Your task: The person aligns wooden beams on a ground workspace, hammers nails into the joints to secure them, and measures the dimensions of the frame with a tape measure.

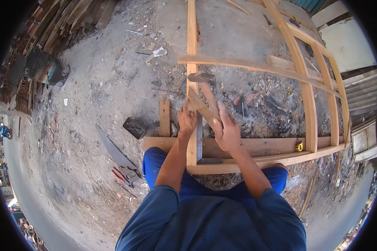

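While my right hand point(229, 130) is wrapped round a hammer point(206, 92) over a timber beam point(192, 146), my left hand point(187, 120) rests at that beam — whether it pinches anything I cannot tell — and hammering seems the step underway, the next blow calling for careful aim.

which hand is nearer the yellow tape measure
Right. The right hand is to the left of the tape measure; the left hand is farther left, at the long wooden bar.
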A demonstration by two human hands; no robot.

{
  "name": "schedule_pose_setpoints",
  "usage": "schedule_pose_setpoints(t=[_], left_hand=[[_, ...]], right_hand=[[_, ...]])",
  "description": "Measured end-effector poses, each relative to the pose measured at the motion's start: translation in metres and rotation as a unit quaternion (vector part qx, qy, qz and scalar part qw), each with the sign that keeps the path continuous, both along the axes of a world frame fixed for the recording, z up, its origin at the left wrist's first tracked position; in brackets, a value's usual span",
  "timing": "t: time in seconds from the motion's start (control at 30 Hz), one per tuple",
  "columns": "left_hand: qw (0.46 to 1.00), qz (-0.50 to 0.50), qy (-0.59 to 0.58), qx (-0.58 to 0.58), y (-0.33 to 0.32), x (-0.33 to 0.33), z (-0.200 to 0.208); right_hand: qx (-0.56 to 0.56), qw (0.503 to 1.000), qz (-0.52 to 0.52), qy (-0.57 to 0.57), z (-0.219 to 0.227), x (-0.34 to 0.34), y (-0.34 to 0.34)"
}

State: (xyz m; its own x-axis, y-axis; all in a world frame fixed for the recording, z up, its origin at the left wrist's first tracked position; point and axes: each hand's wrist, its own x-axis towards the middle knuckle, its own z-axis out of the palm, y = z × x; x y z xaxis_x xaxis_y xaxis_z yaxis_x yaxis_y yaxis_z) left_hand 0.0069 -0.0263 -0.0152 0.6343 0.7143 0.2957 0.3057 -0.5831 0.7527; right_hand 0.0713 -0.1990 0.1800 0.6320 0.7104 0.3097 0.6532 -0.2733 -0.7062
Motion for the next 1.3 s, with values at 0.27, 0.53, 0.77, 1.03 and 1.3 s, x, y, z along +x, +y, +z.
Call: schedule_pose_setpoints(t=[0.27,0.53,0.77,1.03,1.3], left_hand=[[1.0,0.009,0.019,-0.011,-0.006,-0.01,-0.006],[0.997,0.022,0.059,0.036,-0.002,0.017,0.026],[0.905,-0.323,0.128,0.246,-0.119,0.013,0.086],[0.795,-0.439,0.345,0.235,-0.183,0.038,0.111],[0.831,-0.382,0.314,0.257,-0.184,0.033,0.097]], right_hand=[[-0.153,0.987,0.007,0.051,-0.029,0.001,-0.014],[-0.011,0.994,-0.012,0.108,-0.041,0.033,-0.042],[0.078,0.937,-0.211,0.268,0.015,0.02,-0.187],[0.138,0.896,-0.262,0.332,-0.003,-0.027,-0.286],[-0.151,0.928,-0.29,0.176,-0.077,-0.032,-0.23]])
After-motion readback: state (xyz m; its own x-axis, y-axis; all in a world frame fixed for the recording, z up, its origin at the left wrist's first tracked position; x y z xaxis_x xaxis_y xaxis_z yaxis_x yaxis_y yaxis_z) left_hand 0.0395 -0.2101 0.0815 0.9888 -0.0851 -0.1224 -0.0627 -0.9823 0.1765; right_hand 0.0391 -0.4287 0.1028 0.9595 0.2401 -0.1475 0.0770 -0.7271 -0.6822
